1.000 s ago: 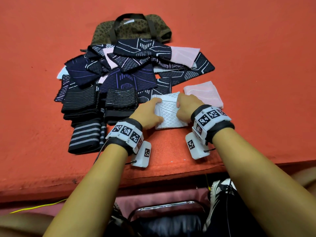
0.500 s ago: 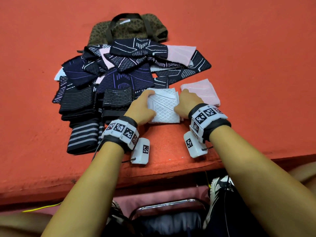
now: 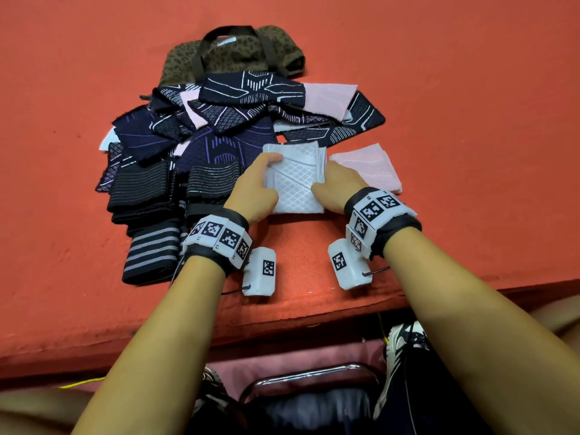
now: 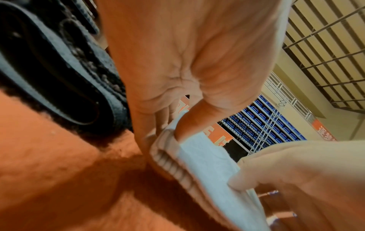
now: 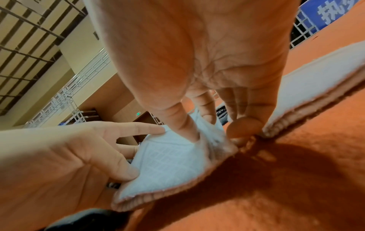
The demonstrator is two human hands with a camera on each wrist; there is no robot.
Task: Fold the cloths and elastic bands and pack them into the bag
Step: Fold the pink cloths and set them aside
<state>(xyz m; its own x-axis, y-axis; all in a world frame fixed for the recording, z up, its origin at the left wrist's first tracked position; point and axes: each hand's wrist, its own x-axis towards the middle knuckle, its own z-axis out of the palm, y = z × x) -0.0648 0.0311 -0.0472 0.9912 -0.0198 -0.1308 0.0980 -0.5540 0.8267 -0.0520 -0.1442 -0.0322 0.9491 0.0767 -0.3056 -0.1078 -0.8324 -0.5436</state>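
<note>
- White cloth (image 3: 296, 178), folded into a thick square, sits at the centre of the head view on the orange table (image 3: 470, 89); its stacked layers show edge-on in the left wrist view (image 4: 168, 157).
- My left hand (image 3: 254, 189) pinches its left edge, thumb on top and fingers beneath.
- My right hand (image 3: 337, 183) pinches the right edge the same way, thumb pressed into the top layer (image 5: 185, 125).
- I judge this fold about finished: the piece looks ready to be set down or carried to the bag.
- Just right of it lies a pink folded cloth (image 3: 367, 166), already done by the look of it.
- Left of centre, dark striped elastic bands (image 3: 150, 255) lie stacked; I cannot tell whether they are folded for packing.
- Above, a loose pile of navy patterned cloths (image 3: 238, 120) with pink ones mixed in remains unfolded.
- At the top of the frame the leopard-print bag (image 3: 235, 54) lies flat behind the pile; nothing visibly packed in it, so most of the job is left.
</note>
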